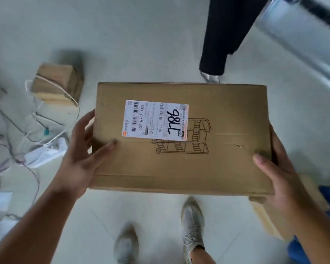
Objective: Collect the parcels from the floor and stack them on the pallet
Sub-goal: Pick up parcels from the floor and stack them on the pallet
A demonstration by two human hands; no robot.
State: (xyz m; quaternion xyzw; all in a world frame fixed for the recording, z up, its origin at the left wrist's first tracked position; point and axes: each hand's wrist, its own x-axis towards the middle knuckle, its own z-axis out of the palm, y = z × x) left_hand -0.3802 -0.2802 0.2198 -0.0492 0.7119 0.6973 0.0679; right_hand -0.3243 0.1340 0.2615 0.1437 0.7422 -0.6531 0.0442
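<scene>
A flat brown cardboard parcel [181,159] with a white shipping label and a printed cart drawing is held level in front of me, above the floor. My left hand [80,155] grips its left edge, thumb on top and fingers underneath. My right hand [282,174] grips its right edge the same way. A smaller brown parcel [59,84] lies on the floor at the upper left. The pallet is not clearly in view; a light wooden piece [271,220] with blue beside it shows under my right forearm.
White and grey cables with a power strip [46,151] sprawl across the floor at the left. Another person's dark trouser leg and shoe [217,44] stand just beyond the parcel. A shiny metal surface [301,35] crosses the upper right. My two shoes are below.
</scene>
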